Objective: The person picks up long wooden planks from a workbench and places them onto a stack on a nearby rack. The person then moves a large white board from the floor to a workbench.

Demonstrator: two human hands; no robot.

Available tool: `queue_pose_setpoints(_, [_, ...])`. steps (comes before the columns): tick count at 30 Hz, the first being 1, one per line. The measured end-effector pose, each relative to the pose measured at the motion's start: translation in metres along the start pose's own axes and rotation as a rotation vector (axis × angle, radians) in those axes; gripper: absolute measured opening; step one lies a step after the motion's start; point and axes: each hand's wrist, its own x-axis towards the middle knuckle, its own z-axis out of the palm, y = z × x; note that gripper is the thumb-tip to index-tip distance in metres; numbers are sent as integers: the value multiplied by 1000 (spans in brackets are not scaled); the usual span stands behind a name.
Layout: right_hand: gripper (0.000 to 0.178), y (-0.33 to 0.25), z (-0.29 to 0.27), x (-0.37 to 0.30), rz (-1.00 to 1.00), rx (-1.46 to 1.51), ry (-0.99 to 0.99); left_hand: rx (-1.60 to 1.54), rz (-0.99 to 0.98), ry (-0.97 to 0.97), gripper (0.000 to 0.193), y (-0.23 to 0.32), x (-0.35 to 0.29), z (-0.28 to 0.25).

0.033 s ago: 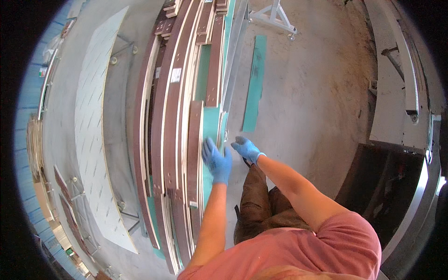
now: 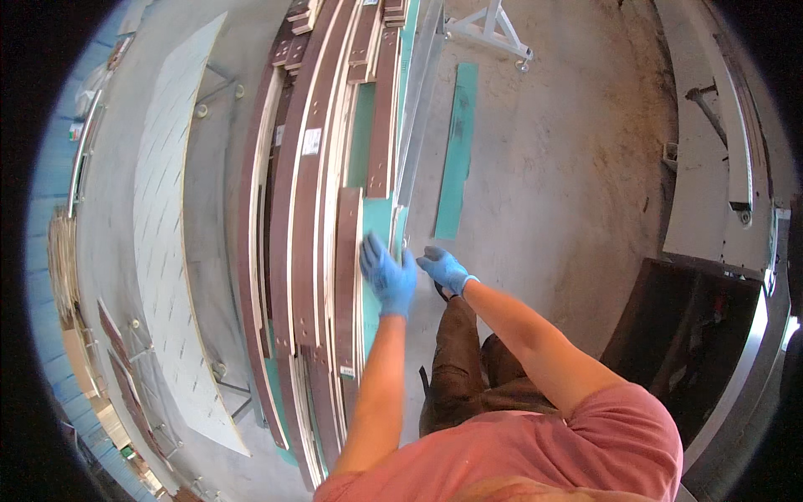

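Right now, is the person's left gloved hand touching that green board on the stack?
Touching. The head view shows the left hand lying flat, fingers spread, on the green board, with no gap visible between glove and surface.

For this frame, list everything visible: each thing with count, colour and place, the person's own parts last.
long brown-faced boards: many, dark brown with pale edges, stacked lengthwise left of centre
teal flat panel: one, teal, within the stack under the hands
teal strip: one, teal, lying alone on the concrete floor
pale perforated sheet: one, off-white, on supports at far left
white metal stand: one, white, top centre
grey bench: one, grey, right edge
dark open bin: one, dark brown, lower right
left hand: blue glove, flat on the teal flat panel
right hand: blue glove, at the stack's edge
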Motion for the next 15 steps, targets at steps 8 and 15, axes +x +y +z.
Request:
queue_pose_setpoints(8, [70, 31, -78, 86, 124, 188, 86, 276, -30, -54, 117, 46, 216, 74])
queue_pose_setpoints(15, [67, -5, -143, 153, 181, 83, -34, 377, -271, -322, 122, 68, 273, 94])
